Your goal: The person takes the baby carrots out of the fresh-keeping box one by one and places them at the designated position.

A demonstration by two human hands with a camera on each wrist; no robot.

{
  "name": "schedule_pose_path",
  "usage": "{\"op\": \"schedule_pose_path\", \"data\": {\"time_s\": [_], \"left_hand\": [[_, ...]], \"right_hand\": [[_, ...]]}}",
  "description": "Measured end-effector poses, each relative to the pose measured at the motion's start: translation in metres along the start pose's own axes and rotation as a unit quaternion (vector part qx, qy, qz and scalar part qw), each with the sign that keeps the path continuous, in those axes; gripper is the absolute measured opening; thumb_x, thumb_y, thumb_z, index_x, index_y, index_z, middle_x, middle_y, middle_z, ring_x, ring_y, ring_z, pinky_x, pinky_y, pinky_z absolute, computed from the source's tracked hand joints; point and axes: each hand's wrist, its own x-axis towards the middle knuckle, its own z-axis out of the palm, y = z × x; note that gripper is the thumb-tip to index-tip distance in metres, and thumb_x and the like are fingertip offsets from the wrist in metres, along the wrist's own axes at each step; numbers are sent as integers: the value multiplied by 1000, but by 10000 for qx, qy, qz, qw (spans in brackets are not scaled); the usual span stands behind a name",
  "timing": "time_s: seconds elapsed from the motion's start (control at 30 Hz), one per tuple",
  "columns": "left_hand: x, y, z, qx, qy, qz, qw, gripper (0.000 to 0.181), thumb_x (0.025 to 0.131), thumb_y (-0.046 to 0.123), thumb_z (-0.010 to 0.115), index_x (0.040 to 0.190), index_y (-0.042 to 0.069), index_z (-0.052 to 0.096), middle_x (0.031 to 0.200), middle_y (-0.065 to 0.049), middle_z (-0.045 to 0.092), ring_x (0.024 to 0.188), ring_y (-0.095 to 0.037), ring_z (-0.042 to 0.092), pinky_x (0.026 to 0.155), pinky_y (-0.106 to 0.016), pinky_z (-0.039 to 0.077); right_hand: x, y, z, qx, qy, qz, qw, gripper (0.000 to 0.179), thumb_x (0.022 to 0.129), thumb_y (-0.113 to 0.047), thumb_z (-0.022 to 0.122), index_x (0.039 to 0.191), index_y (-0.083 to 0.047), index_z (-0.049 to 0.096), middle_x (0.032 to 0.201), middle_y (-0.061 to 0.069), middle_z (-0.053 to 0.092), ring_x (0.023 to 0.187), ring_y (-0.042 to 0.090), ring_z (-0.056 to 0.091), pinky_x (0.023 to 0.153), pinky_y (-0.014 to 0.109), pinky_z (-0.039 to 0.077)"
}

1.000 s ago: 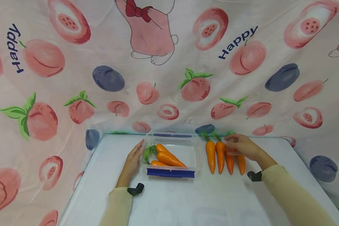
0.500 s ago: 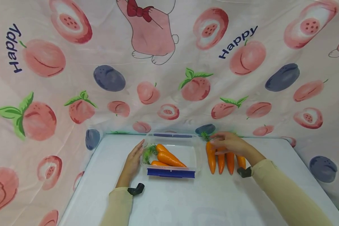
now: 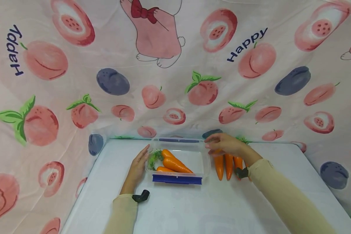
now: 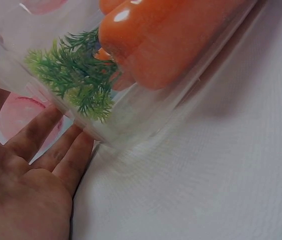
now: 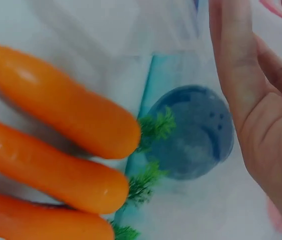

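Note:
A clear plastic food container (image 3: 204, 162) with blue latch flaps stands at the back of the table. Several orange carrots (image 3: 176, 165) with green leafy tops lie inside at its left. My left hand (image 3: 136, 167) rests its extended fingers against the container's left wall, also seen in the left wrist view. To the right of the container, a row of carrots (image 3: 228, 165) lies side by side, tips toward me. My right hand (image 3: 228, 144) is above their leafy ends, fingers pointing at the container's right edge. In the right wrist view this hand (image 5: 261, 105) holds nothing visible.
The white table (image 3: 175, 208) ends at the back against a fruit-printed cloth (image 3: 169, 74). The cloth also lines the left and right sides. A black wrist strap (image 3: 141, 196) sits on each sleeve cuff.
My right hand has moved left over the row of carrots, from the right-hand ones to the leftmost, beside the container. My left hand and the container have stayed put.

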Motion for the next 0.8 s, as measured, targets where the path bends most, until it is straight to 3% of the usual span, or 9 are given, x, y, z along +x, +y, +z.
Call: {"op": "schedule_pose_path", "data": {"time_s": [0.3,0.63,0.8], "left_hand": [[1,0,-1,64,11,-78,9999,47,110,39,44,156,30,42,167,0,33,158,-26,22,130,-50,14],[-1,3,0,176,72,-115,9998,45,111,32,43,156,29,43,167,2,33,158,-27,22,130,-51,14],[0,3,0,196,84,-130,9997,46,111,33,43,156,29,43,167,2,33,158,-26,22,130,-51,14]], "right_hand": [[9,-24,18,-46,-359,-145,9992,46,97,-27,71,136,-4,59,118,16,69,109,31,72,89,43,63],[36,-37,50,-199,-822,-43,9964,51,95,-29,74,138,-8,59,131,16,66,112,28,69,90,47,62],[50,-44,65,-330,-954,101,9948,56,91,-33,77,139,-11,58,133,11,66,124,38,62,89,48,62]]}}
